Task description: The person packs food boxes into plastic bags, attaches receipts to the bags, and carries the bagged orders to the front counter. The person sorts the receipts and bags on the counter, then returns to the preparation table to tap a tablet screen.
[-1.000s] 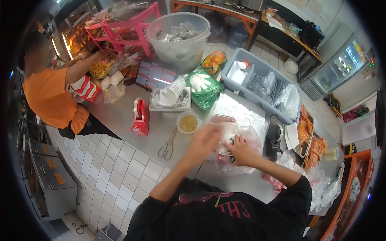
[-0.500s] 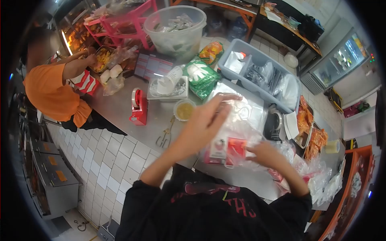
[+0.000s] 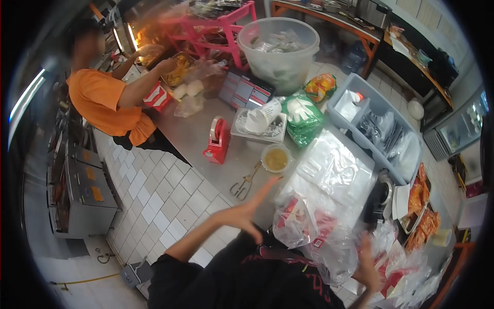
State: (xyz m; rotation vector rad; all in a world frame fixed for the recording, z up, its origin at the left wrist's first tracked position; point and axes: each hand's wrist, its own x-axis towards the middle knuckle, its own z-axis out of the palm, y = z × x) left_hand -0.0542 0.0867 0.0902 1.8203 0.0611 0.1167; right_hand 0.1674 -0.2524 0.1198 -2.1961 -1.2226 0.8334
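My left hand [image 3: 244, 211] is held over the table's front edge, thumb and fingers spread, with nothing in it. Just right of it lies a clear plastic bag [image 3: 334, 252] with red-and-white packages [image 3: 293, 212] inside, crumpled at the front of the table. On the bag's other side my right hand [image 3: 367, 265] is raised with its fingers apart, beside more crumpled clear bags [image 3: 406, 270]. It looks empty, though its fingers are slightly blurred. Behind the packages rests a stack of flat clear plastic bags [image 3: 334, 165].
A cup of yellowish sauce [image 3: 276, 158], scissors [image 3: 242, 186], a red tape dispenser [image 3: 218, 141] and a metal tray [image 3: 257, 135] with a paper cup stand to the left. A blue-grey divided bin [image 3: 411, 167] is at the right. A co-worker in orange [image 3: 103, 98] handles food.
Both hands have moved off the bagged red-and-white packages and apart, the left toward me and the right down. The packages have shifted and the bag now spreads nearer me. The view has turned left.
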